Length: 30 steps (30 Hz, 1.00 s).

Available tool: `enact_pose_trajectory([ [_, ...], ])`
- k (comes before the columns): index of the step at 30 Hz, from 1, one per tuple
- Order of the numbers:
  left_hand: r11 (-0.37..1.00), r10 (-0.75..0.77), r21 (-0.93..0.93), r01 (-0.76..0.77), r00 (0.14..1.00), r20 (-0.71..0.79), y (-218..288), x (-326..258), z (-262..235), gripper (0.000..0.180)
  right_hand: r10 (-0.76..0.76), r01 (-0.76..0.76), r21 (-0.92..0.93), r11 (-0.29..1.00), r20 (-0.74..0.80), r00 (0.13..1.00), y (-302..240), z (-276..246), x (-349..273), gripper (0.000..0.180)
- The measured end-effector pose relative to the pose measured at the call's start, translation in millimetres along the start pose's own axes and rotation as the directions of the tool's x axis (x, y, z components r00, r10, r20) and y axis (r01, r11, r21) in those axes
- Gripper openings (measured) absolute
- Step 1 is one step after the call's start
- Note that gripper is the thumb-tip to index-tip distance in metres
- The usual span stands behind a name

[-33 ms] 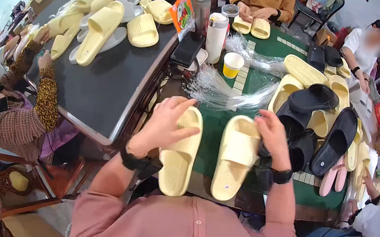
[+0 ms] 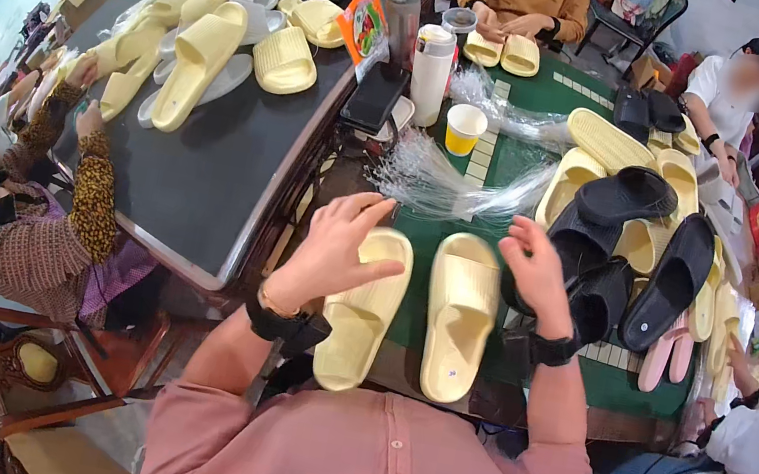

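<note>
Two pale yellow slippers lie side by side in front of me, their heels at the table's near edge. My left hand (image 2: 338, 242) is over the left slipper (image 2: 350, 346), with thumb and fingers apart and the thumb across its strap. The right slipper (image 2: 458, 327) shows its strap, ridged footbed and a small round sticker at the heel. My right hand (image 2: 539, 273) is just beyond its right edge, fingers spread and holding nothing. Whether my left fingertips touch the slipper is hard to tell.
A bundle of clear plastic strands (image 2: 460, 185) lies ahead of my hands, near a yellow paper cup (image 2: 465, 130) and a white bottle (image 2: 431, 73). Black slippers (image 2: 671, 283) and yellow ones are heaped at the right. Co-workers sit around both tables.
Both slippers have turned slightly. The left one's toe has moved right and nearer me, and the right one's toe has swung left. My right hand has shifted a little left and come away from its slipper.
</note>
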<state>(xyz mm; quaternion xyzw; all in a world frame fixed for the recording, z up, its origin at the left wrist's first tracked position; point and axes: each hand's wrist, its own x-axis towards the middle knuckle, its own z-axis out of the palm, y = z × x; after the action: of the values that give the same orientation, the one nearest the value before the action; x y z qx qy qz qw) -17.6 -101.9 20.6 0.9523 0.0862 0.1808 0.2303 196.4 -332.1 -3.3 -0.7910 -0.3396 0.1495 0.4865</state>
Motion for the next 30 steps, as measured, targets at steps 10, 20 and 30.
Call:
enact_pose_trajectory([
  [10, 0.888, -0.291, -0.324, 0.327, 0.944, 0.157, -14, -67, 31, 0.067, 0.257, -0.202, -0.243, 0.949, 0.22, 0.941, 9, 23, -50, 0.066],
  [20, 0.885, -0.326, -0.331, 0.328, 0.943, 0.065, -11, -61, 36, 0.059, 0.075, -0.039, -0.451, 0.892, 0.063, 0.995, 13, 30, 15, 0.04],
  [30, 0.885, -0.34, -0.332, 0.327, 0.94, 0.018, -2, -79, 55, 0.053, 0.041, -0.037, -0.784, 0.62, -0.015, 0.999, 73, 34, 43, 0.012],
])
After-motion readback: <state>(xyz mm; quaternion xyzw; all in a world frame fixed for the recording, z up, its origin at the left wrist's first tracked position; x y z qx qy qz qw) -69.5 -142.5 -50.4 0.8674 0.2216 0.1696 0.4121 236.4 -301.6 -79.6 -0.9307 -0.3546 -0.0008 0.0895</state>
